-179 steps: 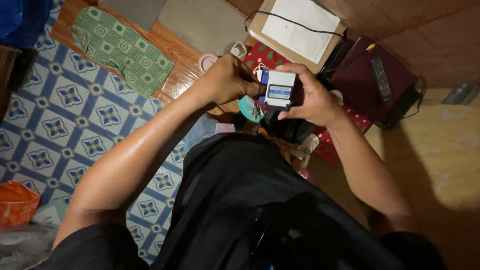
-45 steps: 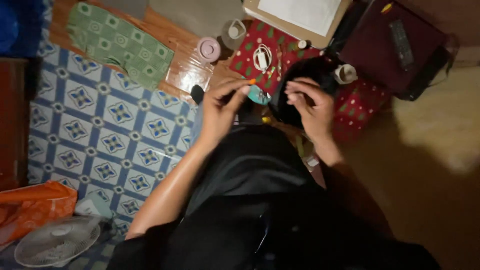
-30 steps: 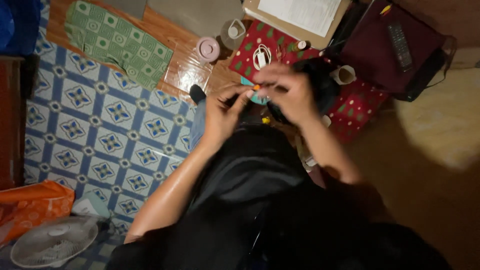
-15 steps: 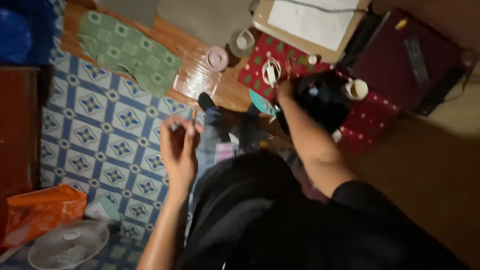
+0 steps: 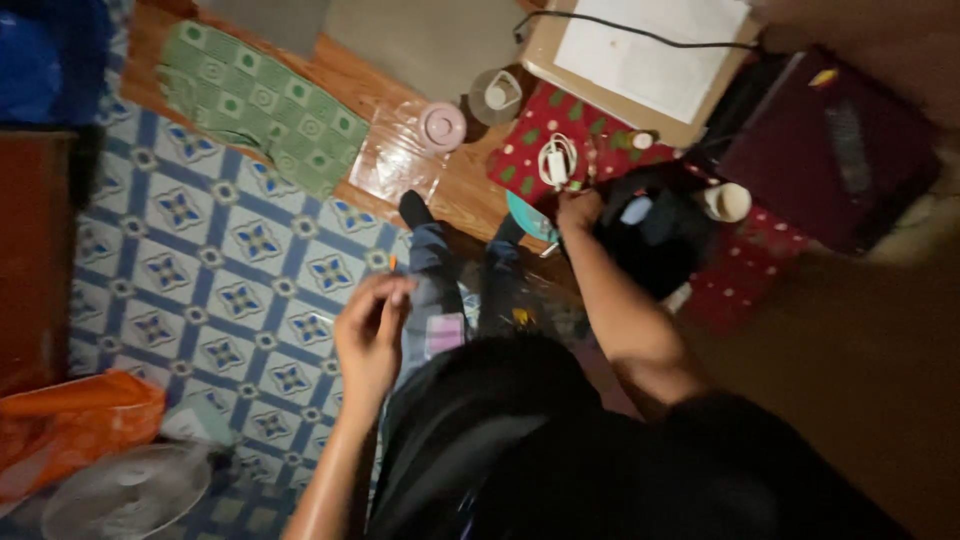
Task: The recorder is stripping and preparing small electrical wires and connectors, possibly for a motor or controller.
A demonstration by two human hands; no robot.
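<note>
My left hand (image 5: 370,330) is raised over the blue patterned floor mat (image 5: 220,260), its fingers pinched on a small thin object with an orange tip (image 5: 392,264). My right hand (image 5: 578,210) reaches forward to the edge of the red patterned cloth (image 5: 560,140), touching a black bag (image 5: 660,235) beside a teal disc (image 5: 525,215). A white charger with coiled cable (image 5: 553,162) lies on the red cloth just beyond the right hand. My legs in jeans (image 5: 450,290) stretch out between the two hands.
A green patterned cloth (image 5: 265,105), a clear plastic bag (image 5: 395,160) with a pink round lid (image 5: 441,126) and a small tape roll (image 5: 495,95) lie ahead. A cardboard box with white paper (image 5: 640,60), a maroon case (image 5: 830,150), a white cup (image 5: 725,202), an orange bag (image 5: 70,425) and a fan (image 5: 130,490) surround me.
The hands were together near the black bag; the left hand has drawn back and left with the small orange-tipped object, while the right hand stayed reaching at the bag. The blue-and-white box is out of my hands.
</note>
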